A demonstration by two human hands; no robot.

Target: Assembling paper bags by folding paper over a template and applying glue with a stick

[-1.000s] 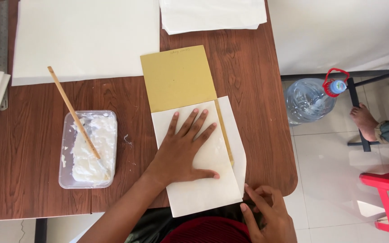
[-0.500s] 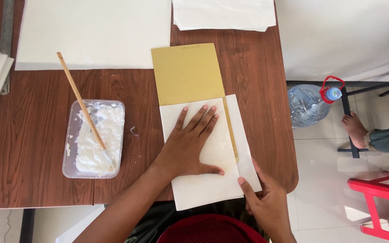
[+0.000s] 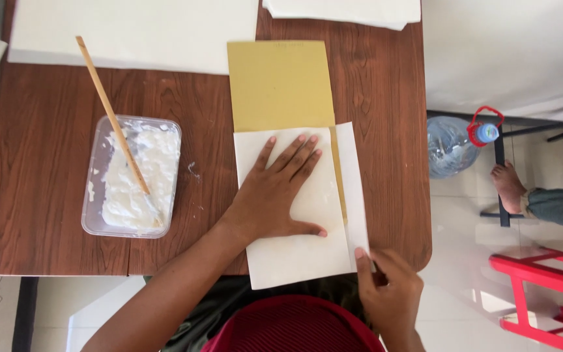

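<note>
A mustard-yellow board [image 3: 280, 85] lies on the brown wooden table [image 3: 40, 182], its near half covered by a white paper sheet [image 3: 294, 257]. My left hand [image 3: 275, 192] presses flat on that sheet with fingers spread. A narrow white flap [image 3: 353, 179] of the paper runs along the board's right edge. My right hand [image 3: 386, 287] pinches the flap's near corner at the table's front edge.
A clear plastic tub of white paste [image 3: 131, 176] with a wooden stick [image 3: 112, 114] in it stands to the left. Large white sheets [image 3: 131, 29] lie at the back, more paper [image 3: 346, 10] at the back right. A water bottle [image 3: 454, 143], a red stool [image 3: 542, 287] and another person's foot [image 3: 508, 184] are on the floor to the right.
My right hand has moved up from below the table edge and taken hold of the flap's near corner. My left hand stays pressed on the sheet.
</note>
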